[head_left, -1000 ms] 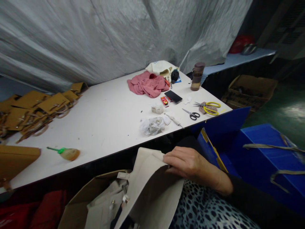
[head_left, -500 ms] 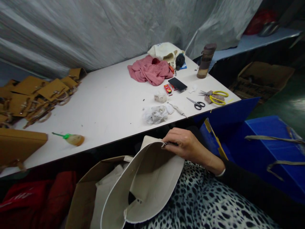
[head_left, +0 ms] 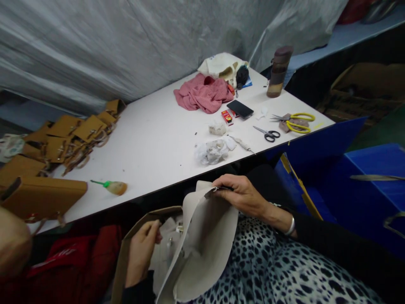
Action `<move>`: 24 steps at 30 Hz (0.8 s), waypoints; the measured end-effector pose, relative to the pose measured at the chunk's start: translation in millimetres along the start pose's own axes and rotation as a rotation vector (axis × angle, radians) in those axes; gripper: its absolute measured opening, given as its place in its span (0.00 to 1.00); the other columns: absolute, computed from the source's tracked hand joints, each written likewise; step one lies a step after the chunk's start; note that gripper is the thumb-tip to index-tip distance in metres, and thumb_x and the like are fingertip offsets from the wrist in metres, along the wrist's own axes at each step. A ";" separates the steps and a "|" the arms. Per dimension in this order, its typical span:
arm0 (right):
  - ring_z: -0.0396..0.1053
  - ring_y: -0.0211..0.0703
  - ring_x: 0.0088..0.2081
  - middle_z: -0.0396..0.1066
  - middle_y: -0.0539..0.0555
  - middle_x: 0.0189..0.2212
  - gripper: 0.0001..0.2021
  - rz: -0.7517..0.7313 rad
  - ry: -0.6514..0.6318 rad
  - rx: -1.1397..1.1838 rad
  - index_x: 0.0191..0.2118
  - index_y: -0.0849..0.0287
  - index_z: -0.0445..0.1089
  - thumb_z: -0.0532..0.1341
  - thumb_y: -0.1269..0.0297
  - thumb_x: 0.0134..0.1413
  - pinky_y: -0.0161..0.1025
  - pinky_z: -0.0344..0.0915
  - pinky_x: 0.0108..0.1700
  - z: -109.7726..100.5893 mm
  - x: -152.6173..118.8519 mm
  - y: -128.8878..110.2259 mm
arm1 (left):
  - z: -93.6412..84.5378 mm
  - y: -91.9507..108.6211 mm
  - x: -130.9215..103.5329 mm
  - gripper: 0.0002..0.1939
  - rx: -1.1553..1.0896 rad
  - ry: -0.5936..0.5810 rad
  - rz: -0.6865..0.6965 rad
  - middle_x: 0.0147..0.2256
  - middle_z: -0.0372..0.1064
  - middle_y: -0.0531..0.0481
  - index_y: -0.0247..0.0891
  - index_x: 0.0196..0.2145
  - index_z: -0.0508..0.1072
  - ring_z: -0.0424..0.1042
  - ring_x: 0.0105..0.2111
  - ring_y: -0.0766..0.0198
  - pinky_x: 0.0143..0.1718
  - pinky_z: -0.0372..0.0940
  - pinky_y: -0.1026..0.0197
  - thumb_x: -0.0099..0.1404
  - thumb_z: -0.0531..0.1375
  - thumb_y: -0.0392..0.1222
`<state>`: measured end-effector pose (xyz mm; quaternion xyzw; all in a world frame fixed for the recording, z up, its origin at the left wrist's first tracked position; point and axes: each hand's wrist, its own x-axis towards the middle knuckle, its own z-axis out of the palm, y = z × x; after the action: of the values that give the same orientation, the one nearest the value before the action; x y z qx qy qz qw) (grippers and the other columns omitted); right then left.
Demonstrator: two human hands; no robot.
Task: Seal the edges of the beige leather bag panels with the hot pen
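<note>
A cream bag-shaped piece (head_left: pixel 209 249) hangs open over the lap, its wide mouth facing up. My right hand (head_left: pixel 242 194) pinches its upper rim, where a small dark thing shows between the fingers. To the left of the piece is my left hand (head_left: pixel 143 249), fingers curled, over the edge of a cardboard box (head_left: pixel 122 257). Pale pieces with metal fittings (head_left: pixel 167 245) lie in that box beside my left hand. Whether its fingers hold anything is hidden.
Tan bags (head_left: pixel 63 139) crowd the left of the white table (head_left: pixel 152 139). A glue bottle (head_left: pixel 117 188), scissors (head_left: pixel 268 134), yellow-handled snips (head_left: pixel 297 122), phone (head_left: pixel 240 109), pink cloth (head_left: pixel 204 95) and drink bottle (head_left: pixel 279 74) lie or stand there. Another person's blurred hand (head_left: pixel 12 240) is at far left.
My left hand has come into view beside the box. The cream piece's mouth has narrowed in my right hand. Another person's hand has appeared at the left edge, and the view has shifted.
</note>
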<state>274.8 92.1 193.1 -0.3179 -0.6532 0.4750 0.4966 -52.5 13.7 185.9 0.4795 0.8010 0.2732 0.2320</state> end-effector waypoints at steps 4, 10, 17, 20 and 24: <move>0.73 0.39 0.38 0.77 0.50 0.35 0.05 -0.020 -0.082 -0.054 0.39 0.57 0.78 0.64 0.73 0.63 0.35 0.66 0.43 7.2 3.8 4.2 | -18.7 62.4 -6.5 0.28 -0.230 -0.142 0.239 0.41 0.79 0.43 0.37 0.47 0.78 0.77 0.43 0.51 0.47 0.72 0.53 0.63 0.63 0.64; 0.73 0.41 0.36 0.78 0.50 0.33 0.04 -0.059 -0.097 -0.311 0.39 0.57 0.77 0.64 0.69 0.64 0.37 0.64 0.42 11.3 9.1 18.0 | 31.9 148.5 16.6 0.29 -0.174 -0.715 0.550 0.54 0.76 0.41 0.43 0.56 0.78 0.74 0.54 0.46 0.59 0.67 0.48 0.59 0.69 0.55; 0.74 0.37 0.33 0.77 0.48 0.30 0.05 0.167 -0.039 -0.252 0.36 0.58 0.78 0.66 0.65 0.64 0.32 0.63 0.37 8.4 12.4 54.7 | 104.8 115.3 38.5 0.13 -0.242 -0.687 0.378 0.41 0.80 0.45 0.40 0.43 0.84 0.77 0.43 0.53 0.50 0.70 0.56 0.65 0.65 0.48; 0.73 0.35 0.31 0.77 0.47 0.29 0.08 0.221 -0.113 -0.197 0.36 0.57 0.78 0.63 0.63 0.67 0.31 0.63 0.35 4.1 17.1 64.3 | 122.2 102.4 41.3 0.14 -0.360 -0.681 0.241 0.38 0.80 0.46 0.38 0.39 0.84 0.77 0.40 0.54 0.45 0.70 0.59 0.64 0.65 0.51; 0.75 0.37 0.34 0.78 0.48 0.32 0.11 0.234 -0.092 -0.261 0.37 0.57 0.78 0.61 0.59 0.70 0.33 0.66 0.39 -19.4 29.8 72.6 | 137.2 91.7 47.8 0.16 -0.421 -0.560 0.078 0.35 0.80 0.47 0.37 0.37 0.82 0.76 0.36 0.57 0.40 0.69 0.61 0.63 0.66 0.54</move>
<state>280.1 149.6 136.5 -0.4313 -0.6900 0.4549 0.3620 72.6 121.8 139.2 0.5079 0.6134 0.2989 0.5258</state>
